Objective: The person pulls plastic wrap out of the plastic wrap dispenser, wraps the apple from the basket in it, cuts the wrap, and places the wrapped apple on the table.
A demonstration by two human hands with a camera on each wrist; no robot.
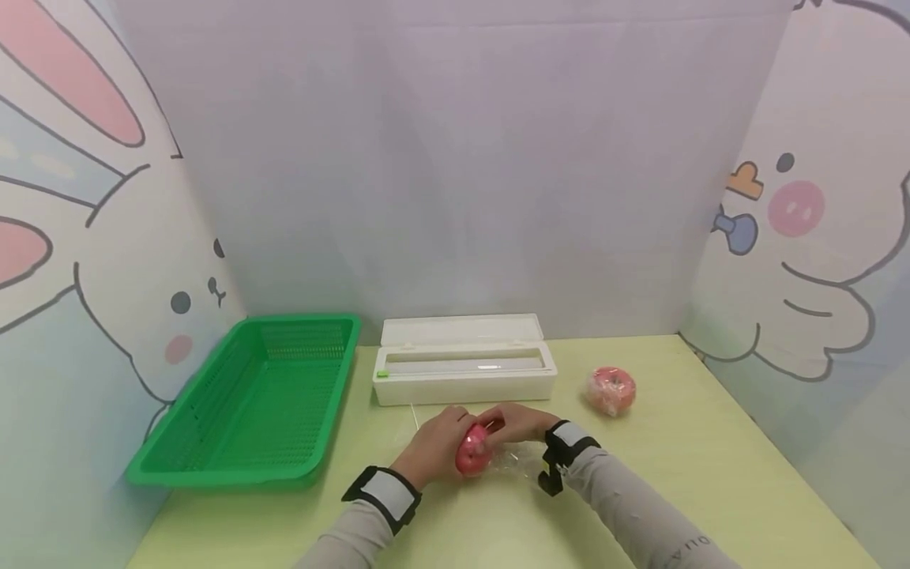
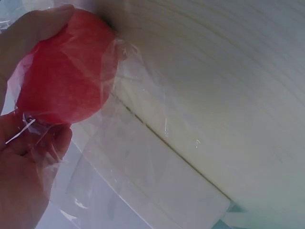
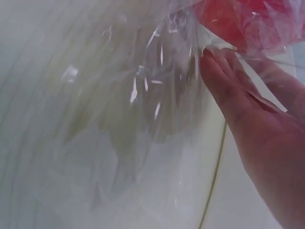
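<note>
A red apple (image 1: 472, 454) is between the two hands above the table, partly covered by clear plastic wrap (image 1: 517, 458). My left hand (image 1: 442, 444) holds the apple from its left side; the left wrist view shows thumb and fingers round the apple (image 2: 71, 71), with loose wrap (image 2: 143, 105) hanging off it. On the other side, my right hand (image 1: 517, 423) pinches the wrap close against the fruit. Crumpled film (image 3: 152, 81) spreads beside its fingers in the right wrist view, where the apple (image 3: 228, 24) is only partly in frame.
Behind the hands stands a white wrap dispenser box (image 1: 465, 389), lid raised, a roll inside and a small green piece at its left. A green basket (image 1: 332, 411) sits at the left. Another apple (image 1: 611, 391), wrapped in film, lies at the right on the yellow table (image 1: 682, 442).
</note>
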